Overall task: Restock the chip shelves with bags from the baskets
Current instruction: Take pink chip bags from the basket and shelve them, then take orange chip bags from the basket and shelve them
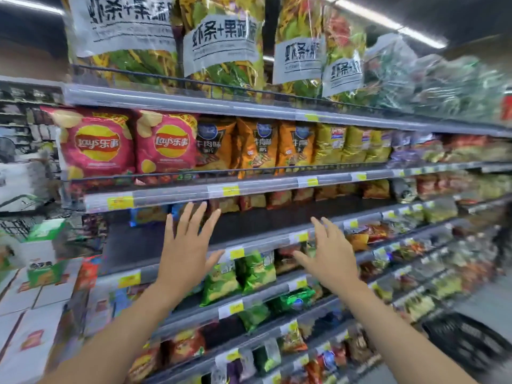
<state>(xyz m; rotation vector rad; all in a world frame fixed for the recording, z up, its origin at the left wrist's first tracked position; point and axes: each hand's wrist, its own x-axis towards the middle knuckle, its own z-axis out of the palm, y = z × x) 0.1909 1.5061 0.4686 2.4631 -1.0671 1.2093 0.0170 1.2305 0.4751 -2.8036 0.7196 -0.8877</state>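
The left hand [185, 245] and right hand [329, 256] were held up before the chip shelves [277, 184], fingers [187, 214] spread and released, nothing grasped — the dark basket [468, 342] was set low to the right, nearer the right hand, its bags too blurred to be told.

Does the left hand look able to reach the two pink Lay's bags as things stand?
Probably yes. The left hand is open and empty, raised just below the pink Lay's bags. Only a low wire rail crosses their lower edge, and nothing else stands between.
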